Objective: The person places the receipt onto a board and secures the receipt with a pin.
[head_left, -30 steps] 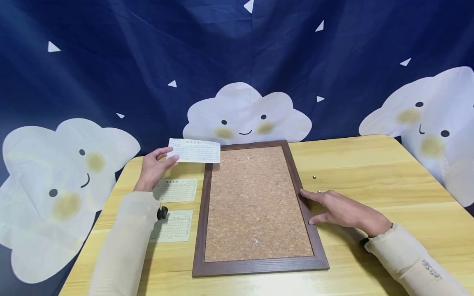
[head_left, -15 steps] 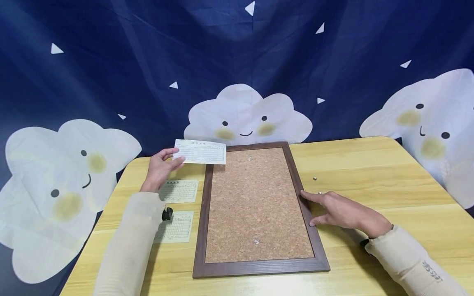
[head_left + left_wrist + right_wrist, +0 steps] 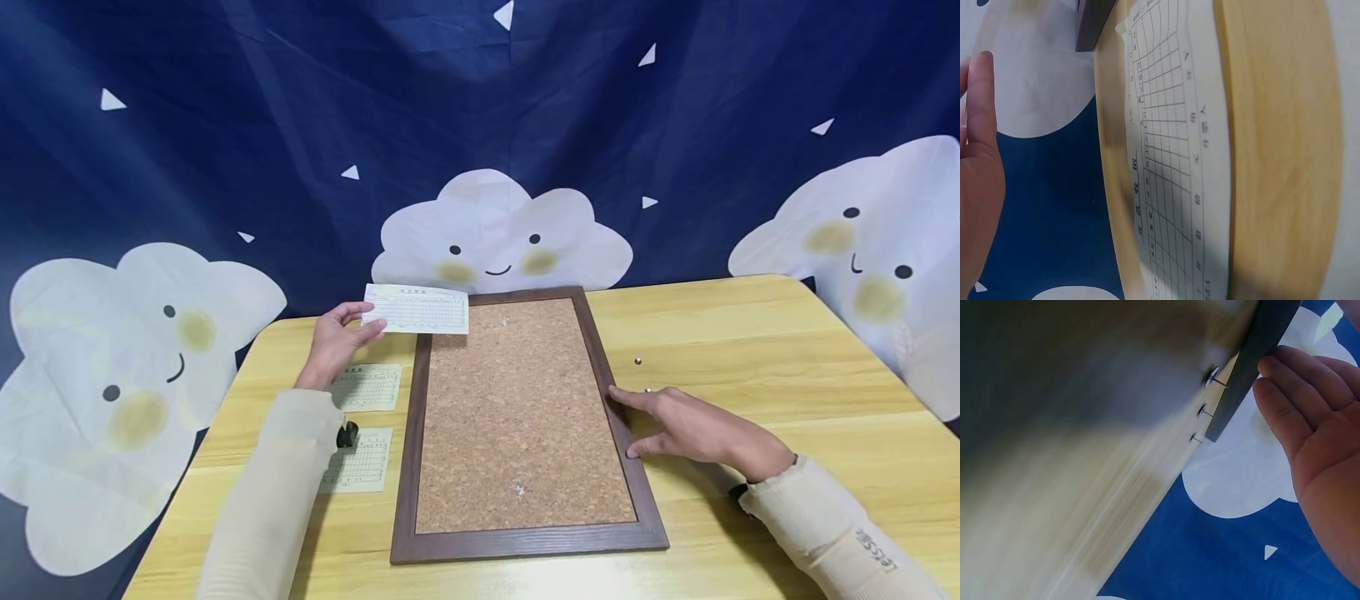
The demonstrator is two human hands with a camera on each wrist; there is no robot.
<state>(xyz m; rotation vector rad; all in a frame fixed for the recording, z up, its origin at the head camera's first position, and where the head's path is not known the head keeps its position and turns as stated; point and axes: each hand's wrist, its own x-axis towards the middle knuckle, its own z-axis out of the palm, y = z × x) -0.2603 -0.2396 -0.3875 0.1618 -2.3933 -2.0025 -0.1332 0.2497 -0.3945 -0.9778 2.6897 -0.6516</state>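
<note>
Slip (image 3: pixel 420 310) apparently just above corkboard (image 3: pixel 525 417) edge

The panel (image 3: pixel 525 417) was matt, rough-looking cork inside a dark, wood-grained frame (image 3: pixel 525 542). The held slip (image 3: pixel 427 311) looked like thin paper, the pins (image 3: pixel 1212 376) like shiny metal. The tabletop (image 3: pixel 750 342) was smooth wood grain with a soft gloss, the backdrop (image 3: pixel 525 100) creased cloth.

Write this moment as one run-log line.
left hand: pinches printed slip over corkboard corner | right hand: touches frame | tacks: on table
</note>
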